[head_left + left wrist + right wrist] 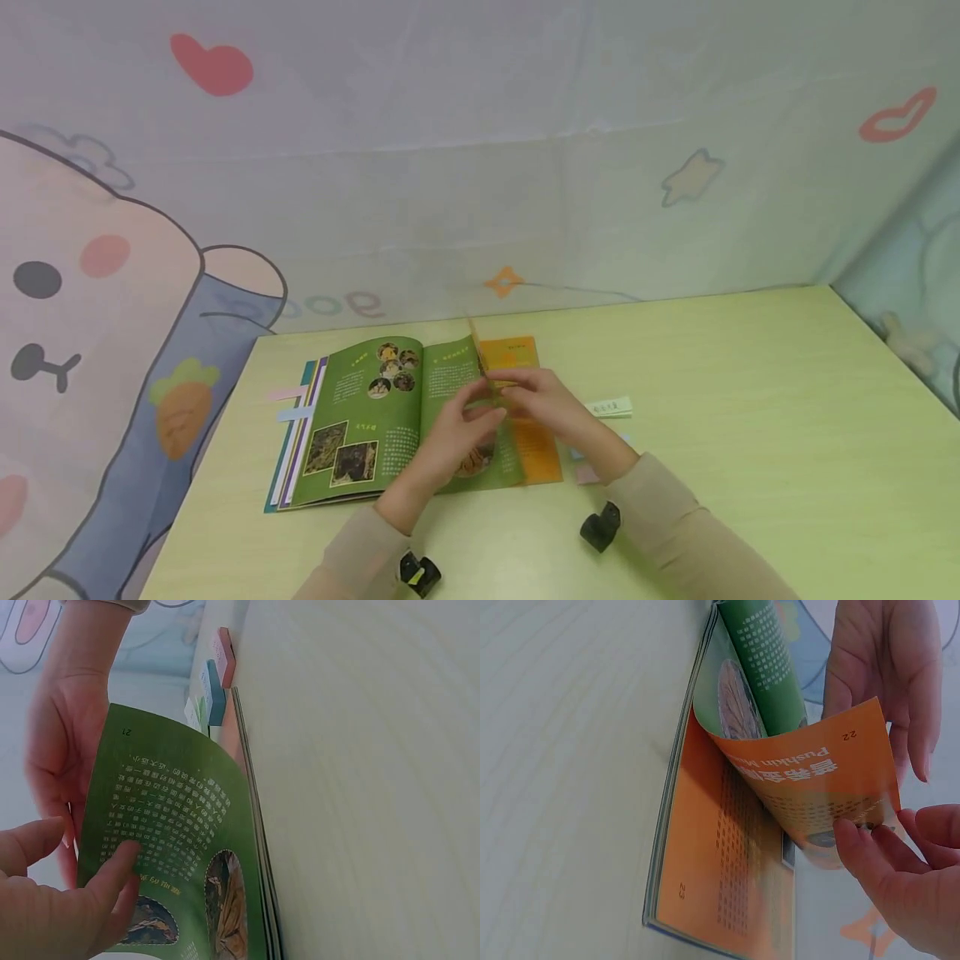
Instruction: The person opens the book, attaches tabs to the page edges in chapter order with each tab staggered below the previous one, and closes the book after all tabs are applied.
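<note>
An open book (360,358) lies on the table, with green pages at left and an orange page (697,855) at right. One leaf between them stands raised and curved, showing a green side (161,776) and an orange side (802,769). Near its free edge my right hand (542,398) pinches the leaf between thumb and fingers, seen best in the right wrist view. My left hand (467,429) is on the leaf's green side; its fingers are extended and appear to touch the page, thumb apart.
Right of the book lie a green sticky-note pad (611,407) with writing, a blue pad (213,694) and a pink pad (587,473). Pink (288,392) and blue tabs (295,413) stick out at the book's left edge. A printed cloth (450,208) hangs behind the table.
</note>
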Motion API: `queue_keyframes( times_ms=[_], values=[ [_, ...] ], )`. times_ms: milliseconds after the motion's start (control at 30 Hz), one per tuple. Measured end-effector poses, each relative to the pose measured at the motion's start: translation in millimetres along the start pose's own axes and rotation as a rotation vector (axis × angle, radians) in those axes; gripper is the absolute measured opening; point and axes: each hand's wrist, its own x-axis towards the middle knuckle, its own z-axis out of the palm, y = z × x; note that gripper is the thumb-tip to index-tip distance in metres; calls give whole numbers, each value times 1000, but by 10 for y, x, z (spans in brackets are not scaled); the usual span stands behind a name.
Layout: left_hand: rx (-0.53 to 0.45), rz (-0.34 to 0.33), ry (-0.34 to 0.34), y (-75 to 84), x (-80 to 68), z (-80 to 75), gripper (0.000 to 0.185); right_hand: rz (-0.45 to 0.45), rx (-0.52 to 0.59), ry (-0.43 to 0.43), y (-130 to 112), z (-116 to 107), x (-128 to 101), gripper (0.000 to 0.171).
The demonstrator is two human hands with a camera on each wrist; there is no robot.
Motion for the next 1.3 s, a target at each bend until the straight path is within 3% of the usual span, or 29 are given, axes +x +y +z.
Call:
queue_keyframes(
  times_ms=[267,500,667,800,1100,1300],
  values=[
    [-52,-2,97,11,-26,-43,63,-99,-84,-59,-23,121,-1,35],
    [29,-42,205,15,-51,-138,56,-239,-413,-22,27,206,-14,32],
    [55,-19,227,16,-103,-241,50,-281,-512,19,52,273,-9,32],
    [57,-46,252,29,-158,-361,48,-311,-581,43,78,351,20,34],
    [133,-131,351,68,-290,-701,46,-225,-600,63,133,522,66,36],
    [189,-173,411,50,-368,-949,45,-207,-610,14,160,596,93,40]
  ],
)
